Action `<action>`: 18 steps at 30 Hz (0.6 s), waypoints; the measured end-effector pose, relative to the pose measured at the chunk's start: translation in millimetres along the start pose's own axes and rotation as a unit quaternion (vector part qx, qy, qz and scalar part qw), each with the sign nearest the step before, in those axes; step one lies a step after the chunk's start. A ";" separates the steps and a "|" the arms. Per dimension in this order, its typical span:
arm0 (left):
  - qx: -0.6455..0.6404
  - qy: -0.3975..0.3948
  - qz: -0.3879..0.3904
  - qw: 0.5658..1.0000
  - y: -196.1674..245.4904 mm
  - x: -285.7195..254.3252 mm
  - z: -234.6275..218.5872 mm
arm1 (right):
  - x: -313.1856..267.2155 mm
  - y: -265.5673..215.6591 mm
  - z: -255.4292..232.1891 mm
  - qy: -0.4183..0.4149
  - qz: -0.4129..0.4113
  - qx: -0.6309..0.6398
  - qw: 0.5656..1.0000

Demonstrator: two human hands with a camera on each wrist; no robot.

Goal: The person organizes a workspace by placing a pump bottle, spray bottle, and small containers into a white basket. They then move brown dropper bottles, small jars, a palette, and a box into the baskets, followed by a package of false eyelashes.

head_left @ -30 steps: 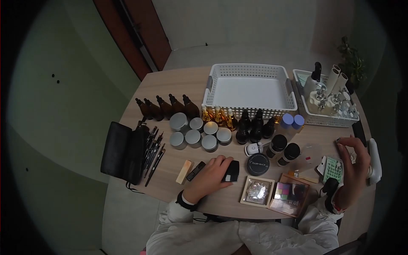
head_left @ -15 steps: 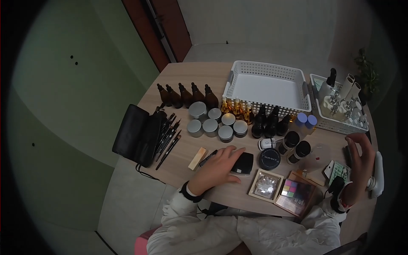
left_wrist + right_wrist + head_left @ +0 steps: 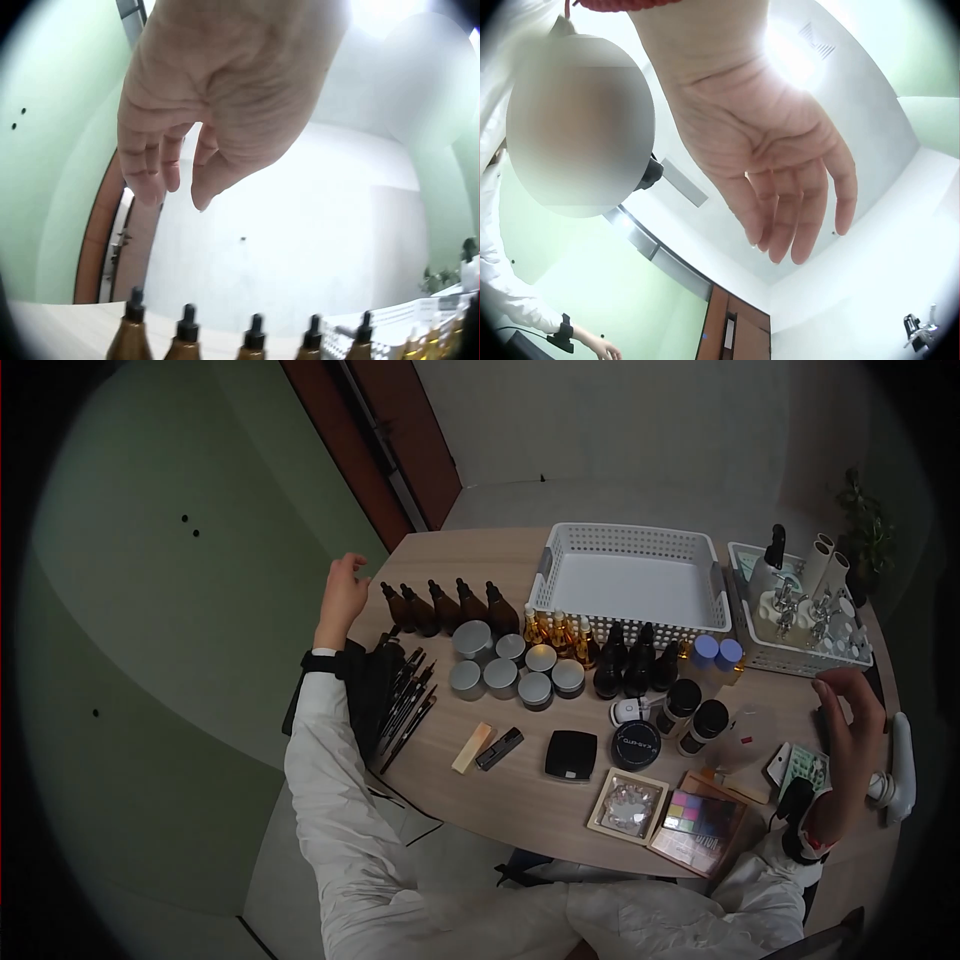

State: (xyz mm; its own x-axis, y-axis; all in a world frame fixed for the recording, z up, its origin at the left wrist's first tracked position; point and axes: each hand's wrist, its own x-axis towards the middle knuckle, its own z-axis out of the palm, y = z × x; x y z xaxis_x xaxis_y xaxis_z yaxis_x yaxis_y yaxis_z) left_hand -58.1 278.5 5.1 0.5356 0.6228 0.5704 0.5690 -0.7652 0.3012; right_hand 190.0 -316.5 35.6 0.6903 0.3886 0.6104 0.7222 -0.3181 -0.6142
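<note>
1. Head view: I see the left hand (image 3: pixel 343 600) raised beside a row of five brown dropper bottles (image 3: pixel 444 606), which stand on the table (image 3: pixel 530 810); its arm partly hides the black brush case (image 3: pixel 370 688). The right hand (image 3: pixel 850 735) is near the green tray (image 3: pixel 803 768).
2. Left wrist view: the left hand's fingers are loosely bent, the thumb a little apart, holding nothing; the bottles are below.
3. Right wrist view: the right hand hangs relaxed, fingers slightly bent, gripping nothing.

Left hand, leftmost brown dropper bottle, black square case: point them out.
Left hand (image 3: pixel 345 596), head view, middle of the hand.
Leftmost brown dropper bottle (image 3: pixel 401 612), head view, its body.
Black square case (image 3: pixel 571 754), head view, its top.
</note>
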 end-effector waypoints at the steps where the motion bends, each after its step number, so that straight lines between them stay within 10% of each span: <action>1: 0.000 0.002 0.003 1.000 -21.1 7.4 18.4 | 0.6 2.9 1.9 0.006 -0.001 -0.003 1.000; 12: -0.061 -0.239 -0.133 0.960 -73.5 27.3 86.4 | 7.6 13.4 13.7 0.011 0.063 -0.053 0.997; 18: -0.046 -0.193 -0.103 0.975 -82.7 26.7 91.9 | 14.2 13.4 21.9 -0.025 0.076 -0.070 0.994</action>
State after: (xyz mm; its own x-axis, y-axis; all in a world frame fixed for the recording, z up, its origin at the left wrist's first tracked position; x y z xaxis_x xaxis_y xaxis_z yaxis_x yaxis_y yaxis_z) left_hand -33.5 373.4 -74.8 0.6211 0.7661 0.1651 0.6406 -0.6177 0.4562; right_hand 208.5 -296.3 25.0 0.7910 0.3689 0.4881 0.6117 -0.4918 -0.6196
